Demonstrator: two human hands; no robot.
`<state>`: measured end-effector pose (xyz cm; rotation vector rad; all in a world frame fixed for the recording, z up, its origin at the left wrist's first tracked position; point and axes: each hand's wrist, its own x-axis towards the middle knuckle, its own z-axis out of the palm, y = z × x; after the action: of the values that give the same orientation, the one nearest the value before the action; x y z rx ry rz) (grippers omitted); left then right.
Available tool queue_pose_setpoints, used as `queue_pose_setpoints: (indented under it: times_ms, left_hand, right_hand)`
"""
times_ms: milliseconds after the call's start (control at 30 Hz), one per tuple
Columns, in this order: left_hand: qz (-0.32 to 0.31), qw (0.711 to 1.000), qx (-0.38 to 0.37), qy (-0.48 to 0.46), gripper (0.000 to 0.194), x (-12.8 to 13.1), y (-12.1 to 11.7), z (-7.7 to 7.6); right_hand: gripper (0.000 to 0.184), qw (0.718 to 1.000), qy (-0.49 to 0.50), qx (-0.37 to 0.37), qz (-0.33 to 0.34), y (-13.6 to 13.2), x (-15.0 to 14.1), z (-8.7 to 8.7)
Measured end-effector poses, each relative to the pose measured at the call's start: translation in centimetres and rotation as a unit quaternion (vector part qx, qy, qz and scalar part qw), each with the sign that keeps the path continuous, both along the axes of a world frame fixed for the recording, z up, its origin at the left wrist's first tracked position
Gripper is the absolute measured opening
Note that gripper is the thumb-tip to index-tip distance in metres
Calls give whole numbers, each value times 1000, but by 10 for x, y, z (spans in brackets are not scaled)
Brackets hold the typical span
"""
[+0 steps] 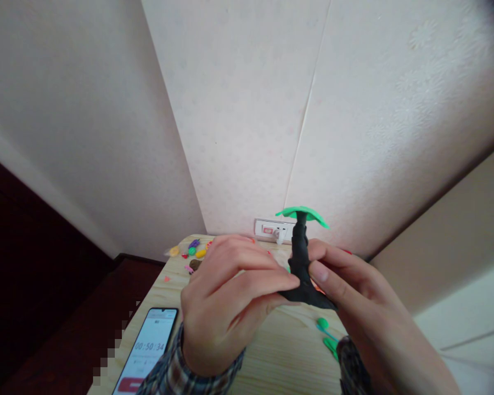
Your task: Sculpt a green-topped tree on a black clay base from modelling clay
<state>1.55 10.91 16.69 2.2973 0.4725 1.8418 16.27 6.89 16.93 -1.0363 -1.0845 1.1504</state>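
Note:
Between my two hands is a small clay palm tree (300, 255), held upright above the table. Its black trunk flares into a wide base, and a flat green leaf top (301, 213) caps it. My left hand (234, 293) pinches the base from the left, thumb beneath and fingers on the upper side. My right hand (354, 285) grips the trunk from the right, with the thumb against its lower side and the fingers behind. The far side of the trunk and some of the right fingertips are hidden.
On the wooden table (288, 351), a phone (150, 345) showing a timer lies at the left. Several small coloured clay pieces (192, 250) sit at the back left. Green pieces (330, 345) lie near my right wrist. A wall socket (271, 230) with a plug is behind.

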Motion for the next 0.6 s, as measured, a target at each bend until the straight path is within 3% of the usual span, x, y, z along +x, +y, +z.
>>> queue_pose_setpoints:
  times_ms: [600]
  left_hand:
    - [-6, 1000, 15, 8, 10, 2, 0, 1]
  right_hand:
    - [15, 1000, 4, 27, -2, -2, 0, -4]
